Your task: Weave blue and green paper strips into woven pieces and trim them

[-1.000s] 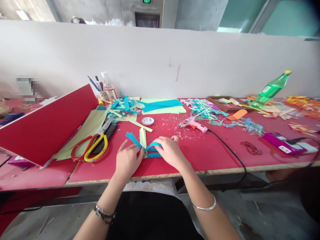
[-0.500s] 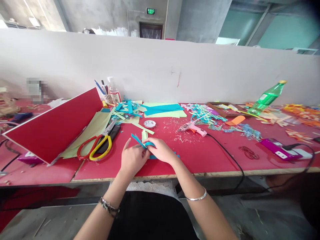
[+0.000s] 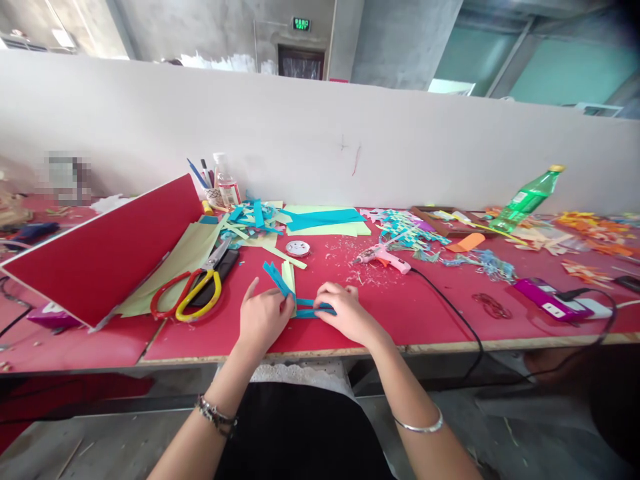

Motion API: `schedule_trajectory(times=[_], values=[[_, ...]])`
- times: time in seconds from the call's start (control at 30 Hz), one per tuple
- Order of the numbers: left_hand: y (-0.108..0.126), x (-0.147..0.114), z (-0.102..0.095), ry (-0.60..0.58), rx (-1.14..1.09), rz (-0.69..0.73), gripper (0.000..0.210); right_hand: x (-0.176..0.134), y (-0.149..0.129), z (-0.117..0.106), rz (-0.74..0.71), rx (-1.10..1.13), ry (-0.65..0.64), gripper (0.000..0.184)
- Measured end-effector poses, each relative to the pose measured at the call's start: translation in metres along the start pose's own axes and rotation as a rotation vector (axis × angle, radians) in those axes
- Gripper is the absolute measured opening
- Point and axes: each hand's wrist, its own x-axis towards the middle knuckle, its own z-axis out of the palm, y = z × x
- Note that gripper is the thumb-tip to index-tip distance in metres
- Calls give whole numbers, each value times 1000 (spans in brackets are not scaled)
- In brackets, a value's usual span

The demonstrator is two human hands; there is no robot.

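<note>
Blue paper strips slant up and away from the fingers of my left hand, which pinches them near their crossing with pale green strips. Other blue strips run to the right, parallel and slightly apart. My right hand has its thumb and fingertips closed on the right-hand part of these strips, low over the red tabletop. The fingers partly cover the crossing of the strips.
Scissors with red and yellow handles lie left, beside a leaning red board. A pink glue gun with a black cord rests at right. Behind are a round white tin, cut strips and a green bottle.
My right hand has moved right, away from my left hand, and the blue strip that was curled over now lies out to the right. The left hand has stayed nearly in place.
</note>
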Motion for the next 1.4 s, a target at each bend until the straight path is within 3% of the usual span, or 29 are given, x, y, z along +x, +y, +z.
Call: schedule_trajectory(times=[0.27, 0.57, 0.77, 1.0, 1.27, 1.4], values=[[1, 0, 0, 23, 23, 45, 37, 18, -19, -8, -14, 1, 14, 15], [-1, -2, 2, 112, 66, 143, 25, 35, -23, 5, -9, 292, -4, 26], [5, -1, -4, 58, 22, 143, 29, 35, -19, 7, 10, 339, -4, 26], [4, 0, -1, 70, 35, 89, 37, 37, -22, 3, -46, 308, 22, 20], [5, 2, 4, 78, 94, 55, 36, 40, -10, 1, -115, 293, -19, 32], [6, 2, 4, 89, 71, 38, 37, 63, 4, 1, -26, 128, 14, 30]])
